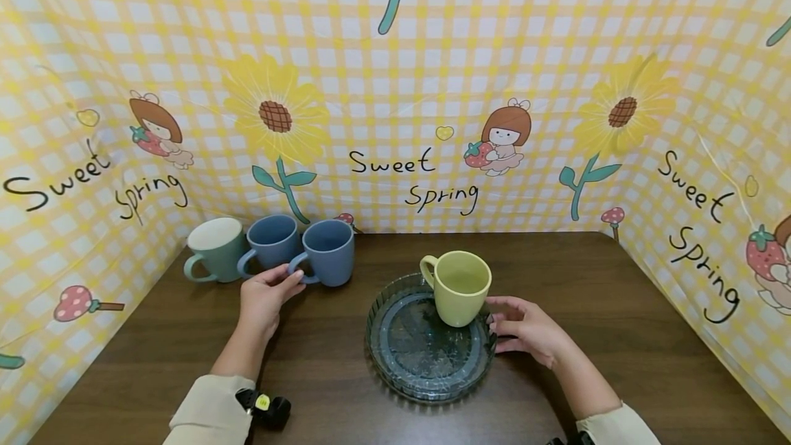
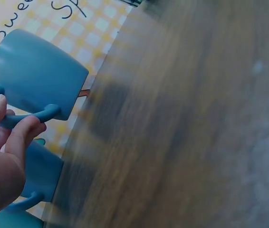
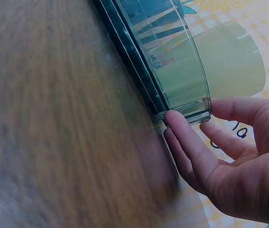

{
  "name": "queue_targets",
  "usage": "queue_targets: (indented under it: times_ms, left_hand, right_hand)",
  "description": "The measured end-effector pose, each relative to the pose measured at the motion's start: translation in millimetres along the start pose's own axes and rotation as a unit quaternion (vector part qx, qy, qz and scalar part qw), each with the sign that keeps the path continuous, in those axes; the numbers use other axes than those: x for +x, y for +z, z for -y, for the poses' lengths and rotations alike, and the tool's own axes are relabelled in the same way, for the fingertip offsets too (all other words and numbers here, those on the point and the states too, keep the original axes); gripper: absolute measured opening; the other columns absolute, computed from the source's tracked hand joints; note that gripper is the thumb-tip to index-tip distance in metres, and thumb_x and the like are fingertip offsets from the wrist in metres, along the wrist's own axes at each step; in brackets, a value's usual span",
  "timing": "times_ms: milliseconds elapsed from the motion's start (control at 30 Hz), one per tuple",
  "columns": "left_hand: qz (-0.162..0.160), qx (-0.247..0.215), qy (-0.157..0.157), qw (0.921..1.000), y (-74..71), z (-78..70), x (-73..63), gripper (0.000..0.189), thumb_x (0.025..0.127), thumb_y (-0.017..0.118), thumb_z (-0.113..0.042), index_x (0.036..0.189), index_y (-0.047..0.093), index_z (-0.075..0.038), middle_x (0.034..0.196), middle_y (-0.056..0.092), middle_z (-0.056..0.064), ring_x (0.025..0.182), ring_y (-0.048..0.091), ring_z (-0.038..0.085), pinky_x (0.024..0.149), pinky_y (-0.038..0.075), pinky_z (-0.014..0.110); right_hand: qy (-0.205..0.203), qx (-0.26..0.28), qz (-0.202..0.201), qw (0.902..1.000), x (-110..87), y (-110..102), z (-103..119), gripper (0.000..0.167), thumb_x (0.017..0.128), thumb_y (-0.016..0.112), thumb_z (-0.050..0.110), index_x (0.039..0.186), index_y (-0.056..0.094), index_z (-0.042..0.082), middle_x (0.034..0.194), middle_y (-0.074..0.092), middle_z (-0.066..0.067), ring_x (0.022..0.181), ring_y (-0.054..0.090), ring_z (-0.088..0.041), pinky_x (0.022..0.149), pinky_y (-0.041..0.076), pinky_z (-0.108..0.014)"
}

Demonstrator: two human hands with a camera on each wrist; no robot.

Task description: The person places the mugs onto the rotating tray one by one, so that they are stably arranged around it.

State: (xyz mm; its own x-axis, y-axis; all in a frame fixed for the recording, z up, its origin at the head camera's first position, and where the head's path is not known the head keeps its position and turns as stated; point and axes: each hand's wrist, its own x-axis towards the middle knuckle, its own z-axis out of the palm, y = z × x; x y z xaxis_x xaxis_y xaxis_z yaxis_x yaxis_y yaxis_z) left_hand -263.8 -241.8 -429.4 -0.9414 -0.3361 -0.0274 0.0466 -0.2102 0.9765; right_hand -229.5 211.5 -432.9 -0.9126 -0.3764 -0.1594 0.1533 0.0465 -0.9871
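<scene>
My left hand (image 1: 264, 297) pinches the handle (image 2: 32, 115) of the nearest blue mug (image 1: 329, 253). In the left wrist view cloth shows between its base and the table, so it seems slightly raised. A second blue mug (image 1: 274, 239) and a green mug (image 1: 218, 249) with a white inside stand to its left. Inside a round, ribbed clear-glass tray (image 1: 378, 369), toward its back right, a yellow-green mug (image 1: 460, 294) stands upright, handle to the left. My right hand (image 1: 531, 328) touches the tray's right outer wall with extended fingers (image 3: 191, 142).
The brown wooden table (image 1: 321, 362) lies under everything. Yellow-checked cloth (image 1: 371, 88) with flower prints hangs behind it and along both sides. A black strap device (image 1: 266, 409) is on my left wrist.
</scene>
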Motion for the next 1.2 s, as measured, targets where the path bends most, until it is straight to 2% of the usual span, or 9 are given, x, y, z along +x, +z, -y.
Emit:
queue_targets:
  times_ms: [67,167,233,300,867,1200]
  left_hand:
    - [0.001,-0.003,0.002,1.0000,1.5,-1.6,-2.4,0.029,0.084,0.072,0.005,0.110,0.063,0.014,0.083,0.063,0.002,0.077,0.071,0.019,0.074,0.060,0.031]
    - [0.009,-0.010,0.006,0.9999,2.8,-3.7,-5.4,0.012,0.084,0.073,0.005,0.095,0.072,0.001,0.083,0.063,0.002,0.076,0.071,0.017,0.073,0.060,0.030]
    - [0.011,-0.016,0.008,0.9998,3.5,-4.5,-6.7,0.014,0.083,0.073,0.005,0.083,0.073,-0.009,0.083,0.064,0.002,0.075,0.071,0.017,0.073,0.060,0.030]
    - [0.013,-0.016,0.008,0.9998,4.1,-4.5,-7.1,0.019,0.084,0.073,0.004,0.079,0.073,-0.014,0.083,0.064,0.002,0.076,0.071,0.017,0.074,0.060,0.030]
    - [0.022,-0.033,0.012,0.9991,8.2,-8.5,-12.7,0.024,0.083,0.072,0.007,0.076,0.074,-0.016,0.081,0.065,0.002,0.073,0.071,0.015,0.072,0.060,0.030]
    - [0.027,-0.042,0.013,0.9987,12.2,-14.7,-19.7,0.013,0.083,0.073,0.007,0.086,0.075,-0.005,0.080,0.066,0.003,0.073,0.071,0.016,0.073,0.060,0.032]
  right_hand:
    - [0.000,0.001,0.001,1.0000,-0.3,0,0,0.061,0.090,0.061,-0.002,0.143,0.032,-0.011,0.112,0.055,-0.022,0.090,0.060,-0.018,0.074,0.060,-0.042]
    - [-0.002,0.003,0.004,1.0000,-0.8,-1,0,0.062,0.090,0.062,-0.002,0.143,0.032,-0.011,0.111,0.056,-0.022,0.090,0.060,-0.019,0.073,0.060,-0.042]
    - [-0.002,0.005,0.006,1.0000,-1.1,-1,0,0.062,0.090,0.062,-0.002,0.143,0.032,-0.011,0.111,0.056,-0.022,0.090,0.060,-0.019,0.073,0.060,-0.042]
    - [-0.003,0.006,0.007,1.0000,-1.0,-1,0,0.062,0.090,0.062,-0.002,0.143,0.032,-0.011,0.111,0.056,-0.022,0.091,0.061,-0.020,0.074,0.060,-0.042]
    - [-0.001,0.004,0.001,1.0000,-2.3,0,0,0.062,0.089,0.062,-0.002,0.143,0.032,-0.011,0.113,0.056,-0.023,0.092,0.060,-0.020,0.074,0.060,-0.041]
    - [-0.003,0.010,0.005,0.9999,-3.1,1,0,0.063,0.089,0.062,-0.004,0.143,0.031,-0.012,0.110,0.056,-0.021,0.090,0.061,-0.019,0.073,0.060,-0.042]
